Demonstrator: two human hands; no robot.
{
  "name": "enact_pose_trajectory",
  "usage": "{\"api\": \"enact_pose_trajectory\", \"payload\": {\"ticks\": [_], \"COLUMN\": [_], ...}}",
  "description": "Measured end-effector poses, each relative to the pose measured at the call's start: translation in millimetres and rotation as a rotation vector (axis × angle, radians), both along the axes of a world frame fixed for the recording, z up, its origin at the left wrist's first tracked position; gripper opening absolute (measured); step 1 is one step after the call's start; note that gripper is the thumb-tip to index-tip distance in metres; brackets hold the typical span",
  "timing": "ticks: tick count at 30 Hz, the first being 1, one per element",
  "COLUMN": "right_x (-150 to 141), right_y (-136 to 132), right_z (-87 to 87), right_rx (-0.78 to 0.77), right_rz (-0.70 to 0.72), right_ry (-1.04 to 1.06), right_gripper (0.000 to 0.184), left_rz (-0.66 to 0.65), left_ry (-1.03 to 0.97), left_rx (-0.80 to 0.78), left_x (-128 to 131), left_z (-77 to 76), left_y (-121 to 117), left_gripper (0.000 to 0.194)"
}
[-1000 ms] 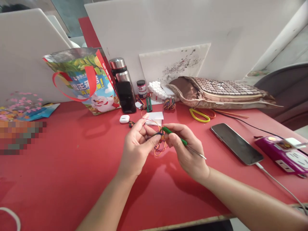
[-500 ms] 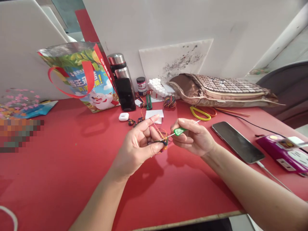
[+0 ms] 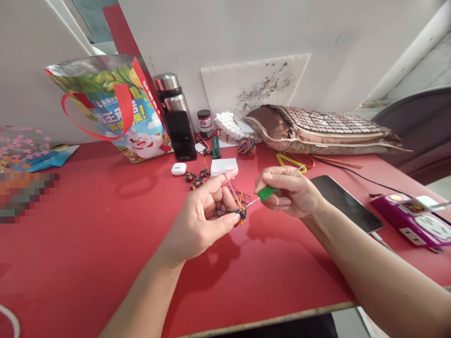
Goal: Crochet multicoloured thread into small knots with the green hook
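Observation:
My left hand (image 3: 202, 220) pinches a small multicoloured crochet piece (image 3: 241, 215) between thumb and fingers, over the red table. Pink and orange yarn (image 3: 231, 188) runs from the piece up over its raised index finger. In my right hand (image 3: 291, 190) is a crochet hook with a green grip (image 3: 267, 193), held like a pencil. The hook's thin metal shaft reaches left to the edge of the crochet piece; whether its tip sits inside a loop I cannot tell. Behind my left hand lie small finished-looking crochet bits (image 3: 199, 179) in similar colours.
A yarn ball (image 3: 246, 146), folded white paper (image 3: 224, 167), earbud case (image 3: 179, 168) and upright phone (image 3: 181, 136) stand behind my hands. A steel bottle (image 3: 172, 94) and shopping bag (image 3: 116, 108) are left of them. Rightward lie yellow-handled scissors (image 3: 291, 162), a phone (image 3: 347, 202) and a purple power strip (image 3: 412, 218).
My right hand has drawn the hook slightly right, away from the crochet piece, and its green grip has turned. My left hand keeps its pinch. The whole view has shifted a little.

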State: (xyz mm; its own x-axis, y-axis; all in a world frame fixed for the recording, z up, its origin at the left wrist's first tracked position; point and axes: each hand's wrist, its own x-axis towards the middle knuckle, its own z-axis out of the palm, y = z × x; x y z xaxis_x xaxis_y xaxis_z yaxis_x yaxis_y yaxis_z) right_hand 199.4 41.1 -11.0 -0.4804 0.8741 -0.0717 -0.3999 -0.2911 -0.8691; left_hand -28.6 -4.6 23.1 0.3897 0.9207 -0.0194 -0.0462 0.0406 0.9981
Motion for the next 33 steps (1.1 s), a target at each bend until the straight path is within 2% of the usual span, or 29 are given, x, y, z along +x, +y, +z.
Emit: {"api": "enact_pose_trajectory", "payload": {"ticks": [6,10,17,23,26,28,31,33], "right_x": [1,1,0,0,-4,-10,-20,-26], "right_y": [0,-1,-3,-8,-13,-18,-25,-28], "right_z": [4.3,6.5,9.7,17.5,16.4,12.3,3.9,-1.4], "right_rx": [0.003,-0.004,0.027,0.123,0.239,0.36,0.629,0.908], "right_rz": [-0.027,-0.047,-0.102,-0.16,-0.213,-0.263,-0.346,-0.368], "right_ry": [-0.013,-0.022,-0.073,-0.216,-0.262,-0.261,-0.321,-0.389], "right_gripper": [0.031,0.032,0.036,0.039,0.038,0.036,0.028,0.016], "left_rz": [0.002,0.013,0.037,0.109,0.186,0.263,0.313,0.301], "left_ry": [-0.018,-0.003,0.085,0.22,0.198,0.086,-0.19,-0.355], "left_rx": [0.03,0.013,0.054,0.119,0.112,0.051,-0.125,-0.289], "left_x": [-2,-1,0,6,8,8,5,4], "left_z": [-4.9,-2.1,0.8,-2.1,-3.4,-3.6,-3.5,-3.8], "left_y": [2,1,2,0,2,6,14,17], "left_gripper": [0.075,0.075,0.076,0.071,0.072,0.073,0.075,0.073]}}
